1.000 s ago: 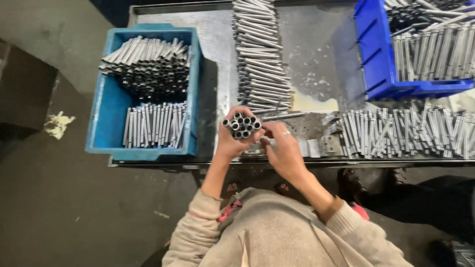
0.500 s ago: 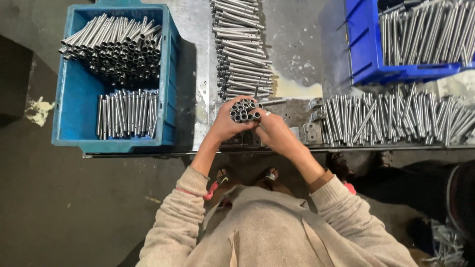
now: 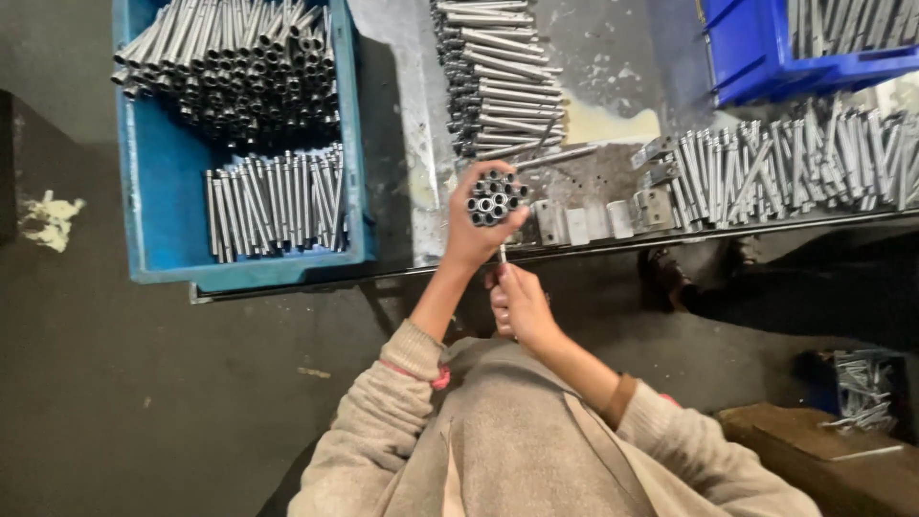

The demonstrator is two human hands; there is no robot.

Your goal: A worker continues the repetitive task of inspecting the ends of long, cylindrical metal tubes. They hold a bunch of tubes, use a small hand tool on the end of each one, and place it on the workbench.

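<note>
Left hand [image 3: 476, 230] raised at bench edge, fingers wrapped tight round bundle of metal tubes [image 3: 496, 196], open tube ends facing camera. Right hand [image 3: 520, 304] lower, just below left, closed on thin metal rod [image 3: 503, 255] pointing up toward bundle. Row of loose tubes [image 3: 503, 77] lies on grey bench [image 3: 613, 86] just beyond bundle. Light blue bin [image 3: 163, 230] to left holds two stacks of tubes. More tubes [image 3: 785, 163] spread along bench to right, dark blue bin [image 3: 756, 57] behind them.
</note>
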